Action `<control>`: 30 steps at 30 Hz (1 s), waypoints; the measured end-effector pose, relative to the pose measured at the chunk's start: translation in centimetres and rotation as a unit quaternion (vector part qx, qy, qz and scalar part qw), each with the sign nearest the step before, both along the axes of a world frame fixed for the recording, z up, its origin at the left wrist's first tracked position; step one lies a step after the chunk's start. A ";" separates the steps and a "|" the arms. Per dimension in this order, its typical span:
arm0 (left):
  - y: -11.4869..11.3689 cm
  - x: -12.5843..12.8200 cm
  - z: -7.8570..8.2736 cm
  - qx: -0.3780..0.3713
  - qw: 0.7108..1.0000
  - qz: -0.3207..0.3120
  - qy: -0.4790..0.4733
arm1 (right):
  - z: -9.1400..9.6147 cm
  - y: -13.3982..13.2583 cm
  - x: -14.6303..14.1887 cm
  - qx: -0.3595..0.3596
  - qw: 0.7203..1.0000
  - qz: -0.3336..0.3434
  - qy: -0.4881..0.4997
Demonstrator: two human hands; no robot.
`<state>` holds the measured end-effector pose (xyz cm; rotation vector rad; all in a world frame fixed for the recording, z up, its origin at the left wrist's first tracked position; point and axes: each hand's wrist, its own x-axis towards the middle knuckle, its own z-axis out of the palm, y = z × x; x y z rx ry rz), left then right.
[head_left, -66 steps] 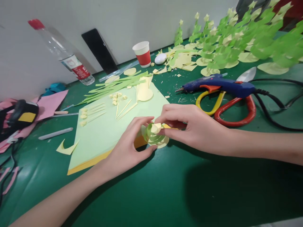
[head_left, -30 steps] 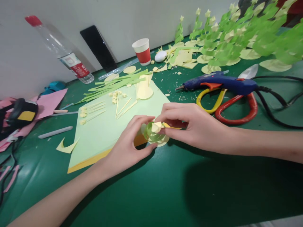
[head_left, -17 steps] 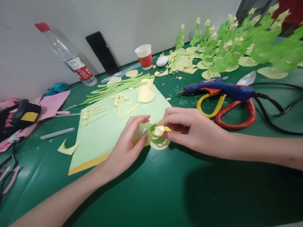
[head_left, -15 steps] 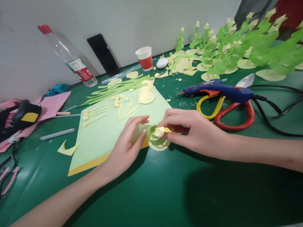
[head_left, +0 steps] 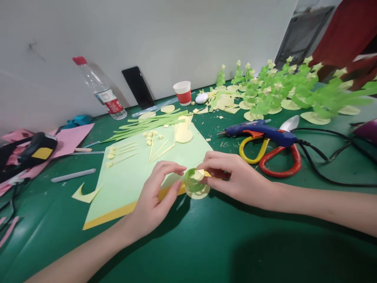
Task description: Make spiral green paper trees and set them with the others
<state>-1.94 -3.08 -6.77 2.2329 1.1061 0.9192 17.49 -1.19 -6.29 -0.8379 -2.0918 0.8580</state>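
My right hand (head_left: pixel 228 173) pinches a small pale yellow paper star (head_left: pixel 198 174) between thumb and fingertips. Beneath the star, a curled green paper strip (head_left: pixel 191 184) winds round above a pale yellow paper disc (head_left: pixel 198 194). The disc lies at the near corner of the light green paper sheets (head_left: pixel 126 188). Just left of the coil is my left hand (head_left: pixel 159 192), its thumb and fingers apart with nothing between them. On the sheets lie several small stars (head_left: pixel 150 135), thin sticks with stars on their ends (head_left: pixel 122 153) and bare yellow strips (head_left: pixel 160 149).
At right are a blue glue gun (head_left: pixel 259 129) with its cable and scissors (head_left: pixel 279 161). Finished paper plants (head_left: pixel 273 86) crowd the back right. A bottle (head_left: pixel 103 94), phone (head_left: pixel 138 87) and paper cup (head_left: pixel 183 93) stand along the wall. A tape measure (head_left: pixel 38 147) sits left.
The camera view has tilted up and shifted a little to the right. My left hand has opened slightly and drawn away from the coil; my right hand keeps its pinch on the star.
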 end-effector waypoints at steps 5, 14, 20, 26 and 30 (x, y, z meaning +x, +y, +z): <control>-0.1 0.1 0.1 0.040 0.997 -0.032 0.050 | -0.1 0.0 0.0 -0.023 1.000 0.004 0.002; 0.0 0.0 -0.1 0.074 0.994 -0.055 0.065 | -0.2 0.0 -0.1 -0.033 0.999 -0.002 0.010; 0.1 0.1 0.0 0.089 0.992 -0.065 0.061 | -0.3 0.0 -0.1 -0.036 0.999 0.001 0.014; 0.1 0.1 0.1 0.098 0.991 -0.065 0.065 | -0.4 0.0 -0.1 -0.028 0.999 -0.007 0.024; 0.2 0.1 -0.1 0.096 0.992 -0.062 0.061 | -0.4 -0.1 -0.1 -0.036 0.999 -0.008 0.028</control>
